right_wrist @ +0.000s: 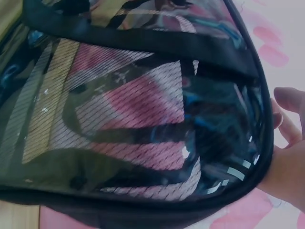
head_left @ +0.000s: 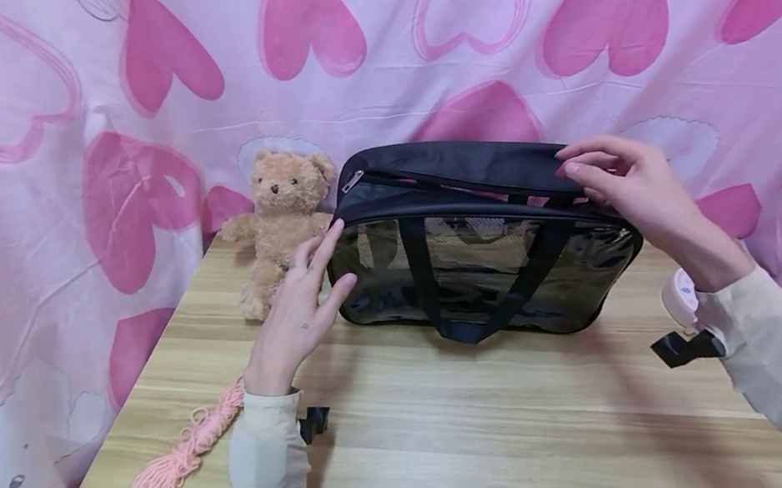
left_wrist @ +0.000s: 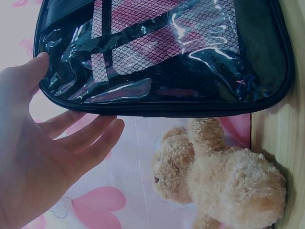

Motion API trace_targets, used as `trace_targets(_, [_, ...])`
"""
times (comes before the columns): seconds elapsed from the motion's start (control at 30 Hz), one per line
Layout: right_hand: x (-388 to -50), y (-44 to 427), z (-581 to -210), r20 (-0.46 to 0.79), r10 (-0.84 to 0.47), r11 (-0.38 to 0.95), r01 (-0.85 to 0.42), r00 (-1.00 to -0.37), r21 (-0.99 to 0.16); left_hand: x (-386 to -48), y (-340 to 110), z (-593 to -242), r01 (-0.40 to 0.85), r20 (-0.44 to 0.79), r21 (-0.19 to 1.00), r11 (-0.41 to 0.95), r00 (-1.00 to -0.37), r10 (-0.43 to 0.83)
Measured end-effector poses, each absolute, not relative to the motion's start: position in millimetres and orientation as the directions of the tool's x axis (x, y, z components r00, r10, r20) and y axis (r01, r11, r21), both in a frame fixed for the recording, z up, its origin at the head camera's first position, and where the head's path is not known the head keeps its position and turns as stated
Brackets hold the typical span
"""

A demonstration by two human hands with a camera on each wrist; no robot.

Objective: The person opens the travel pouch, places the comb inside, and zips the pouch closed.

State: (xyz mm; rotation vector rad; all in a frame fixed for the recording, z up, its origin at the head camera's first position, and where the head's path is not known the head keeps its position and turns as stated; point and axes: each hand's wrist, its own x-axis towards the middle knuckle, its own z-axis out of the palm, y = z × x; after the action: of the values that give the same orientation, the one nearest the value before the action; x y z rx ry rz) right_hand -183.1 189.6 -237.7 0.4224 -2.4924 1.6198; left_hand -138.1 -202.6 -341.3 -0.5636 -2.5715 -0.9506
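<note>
Two hands flank the black see-through bag (head_left: 484, 255), which stands on the table (head_left: 466, 443) ahead, its long axis running from the left hand (head_left: 297, 304) at one end to the right hand (head_left: 627, 179) at the other. The left's fingers spread wide against its side; the right's bend at the top edge, whether pinching it one cannot tell. Only the head view shows the gap along the zip (head_left: 354, 181); the left wrist view better shows the left thumb against the rim.

Bag (head_left: 472, 253): on table (head_left: 495, 431), before cloth (head_left: 370, 104)
Teddy bear (head_left: 280, 210): left of bag
Yarn bundle (head_left: 197, 443): on table, before bear
</note>
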Motion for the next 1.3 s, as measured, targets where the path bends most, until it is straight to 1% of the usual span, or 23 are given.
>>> trace_targets(0.1, [-184, 180, -233, 0.264, -0.168, 0.424, -0.312, -0.950, -0.851, -138, -204, -342, 0.470, 0.444, 0.533, 0.703, -0.863, 0.241])
trace_targets(0.2, [-185, 171, -229, 0.268, -0.181, 0.437, -0.321, -0.946, -0.840, -138, -204, -342, 0.470, 0.442, 0.532, 0.704, -0.864, 0.242])
trace_targets(0.37, [-190, 151, -224, 0.292, -0.231, 0.435, -0.366, -0.928, -0.822, -139, -205, -340, 0.484, 0.448, 0.528, 0.698, -0.857, 0.255])
trace_targets(0.5, [-196, 128, -223, 0.287, -0.280, 0.429, -0.386, -0.916, -0.817, -139, -207, -339, 0.492, 0.466, 0.517, 0.700, -0.848, 0.253])
trace_targets(0.73, [-203, 105, -224, 0.335, -0.332, 0.460, -0.462, -0.882, -0.759, -141, -204, -340, 0.513, 0.481, 0.506, 0.694, -0.835, 0.267])
trace_targets(1.13, [-213, 71, -221, 0.265, -0.395, 0.458, -0.439, -0.880, -0.773, -142, -201, -342, 0.519, 0.488, 0.487, 0.702, -0.829, 0.274])
trace_targets(1.3, [-219, 55, -220, 0.248, -0.431, 0.470, -0.450, -0.868, -0.759, -142, -200, -341, 0.520, 0.502, 0.484, 0.704, -0.824, 0.263])
